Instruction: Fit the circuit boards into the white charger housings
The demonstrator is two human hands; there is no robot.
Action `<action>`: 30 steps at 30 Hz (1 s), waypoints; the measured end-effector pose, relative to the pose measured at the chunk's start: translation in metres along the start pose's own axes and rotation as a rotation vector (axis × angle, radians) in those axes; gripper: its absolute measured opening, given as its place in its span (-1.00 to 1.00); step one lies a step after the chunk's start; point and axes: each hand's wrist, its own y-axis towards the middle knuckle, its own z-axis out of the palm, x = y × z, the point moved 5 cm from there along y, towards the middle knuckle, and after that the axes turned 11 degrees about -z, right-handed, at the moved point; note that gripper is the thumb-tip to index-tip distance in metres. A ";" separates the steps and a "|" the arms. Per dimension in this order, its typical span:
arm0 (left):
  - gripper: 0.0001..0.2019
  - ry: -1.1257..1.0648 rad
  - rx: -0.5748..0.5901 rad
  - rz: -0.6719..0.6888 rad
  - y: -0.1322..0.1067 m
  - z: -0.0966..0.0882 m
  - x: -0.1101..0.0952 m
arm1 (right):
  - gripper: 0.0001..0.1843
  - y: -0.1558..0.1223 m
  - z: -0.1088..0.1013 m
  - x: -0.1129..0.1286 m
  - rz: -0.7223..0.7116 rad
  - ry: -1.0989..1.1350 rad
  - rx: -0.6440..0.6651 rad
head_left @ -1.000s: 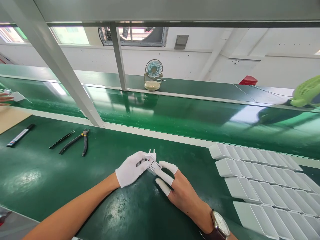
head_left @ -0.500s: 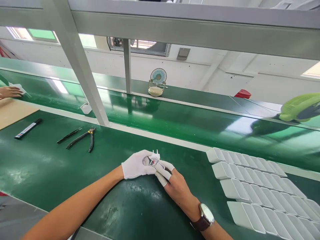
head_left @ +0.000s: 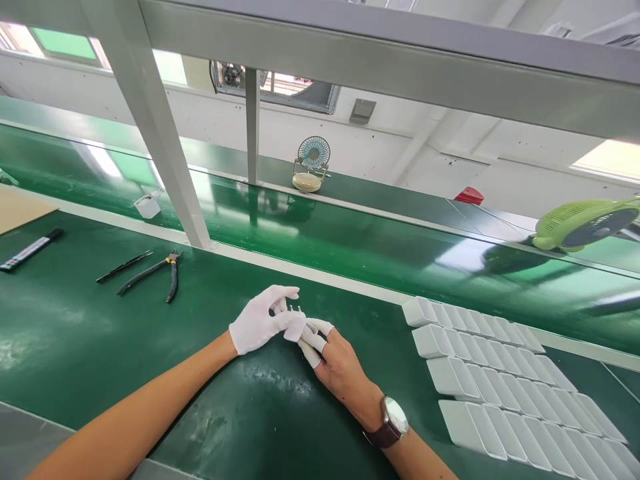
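Note:
A small white plug adapter [head_left: 295, 327] with two prongs pointing away is held between my hands above the green bench. My left hand [head_left: 263, 320], in a white glove, has its thumb against the adapter's left side; the index finger is stretched out past the prongs and the other fingers are partly hidden. My right hand [head_left: 337, 360], with white covers on the fingertips and a watch [head_left: 395, 417] on the wrist, grips the adapter from the right. The adapter's inside is turned out of sight.
Rows of white plastic housings [head_left: 465, 380] stand on the right. Diagonal cutters [head_left: 155, 272], tweezers [head_left: 124, 266] and a marker [head_left: 31, 250] lie on the left. Beyond the ledge, a white part [head_left: 148, 205] sits on the green belt. A post [head_left: 165, 133] rises at the bench's far edge.
The adapter has been turned, so its open inside with a red bit no longer shows. My left index finger has stretched out. The view has shifted, and a co-worker's hand has left the left edge.

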 end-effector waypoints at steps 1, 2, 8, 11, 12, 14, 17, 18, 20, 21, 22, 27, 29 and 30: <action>-0.52 0.000 0.003 -0.002 0.000 0.000 0.001 | -0.52 0.000 0.000 0.000 0.002 -0.013 -0.006; -0.54 -0.003 0.001 -0.007 0.000 -0.001 0.002 | -0.52 0.000 0.001 0.000 0.003 -0.022 -0.009; -0.51 -0.023 -0.019 -0.025 -0.003 -0.004 0.005 | -0.55 0.000 -0.013 0.000 -0.015 -0.021 -0.115; -0.51 -0.028 -0.005 -0.019 -0.004 -0.001 0.004 | -0.52 -0.002 -0.015 -0.001 0.017 0.001 -0.106; -0.51 -0.017 0.001 -0.020 -0.004 0.001 0.003 | -0.52 -0.002 -0.013 -0.001 0.021 0.010 -0.071; -0.51 0.037 0.015 -0.028 -0.005 0.007 0.000 | -0.51 -0.003 -0.008 0.000 0.023 0.015 -0.009; -0.56 0.153 0.019 -0.051 -0.008 0.016 -0.005 | -0.54 -0.006 -0.005 0.000 0.020 -0.014 0.015; -0.58 0.171 0.016 -0.060 -0.009 0.017 -0.005 | -0.55 -0.006 -0.004 0.000 0.023 -0.021 0.015; -0.61 0.164 0.010 -0.082 -0.009 0.018 -0.003 | -0.55 -0.007 -0.003 -0.002 0.048 -0.018 0.013; -0.61 0.144 0.011 -0.095 -0.009 0.018 -0.001 | -0.55 -0.008 -0.003 -0.003 0.065 -0.009 0.009; -0.62 0.115 0.011 -0.106 -0.009 0.018 0.003 | -0.54 -0.009 -0.002 -0.004 0.077 -0.001 0.006; -0.69 -0.053 0.026 -0.156 -0.006 0.017 0.019 | -0.63 -0.011 -0.002 -0.003 0.059 -0.001 -0.087; -0.72 -0.065 0.026 -0.170 -0.005 0.017 0.022 | -0.63 -0.011 -0.002 -0.003 0.051 0.018 -0.107; -0.73 -0.062 0.022 -0.177 -0.005 0.017 0.022 | -0.62 -0.011 -0.001 -0.002 0.053 0.024 -0.105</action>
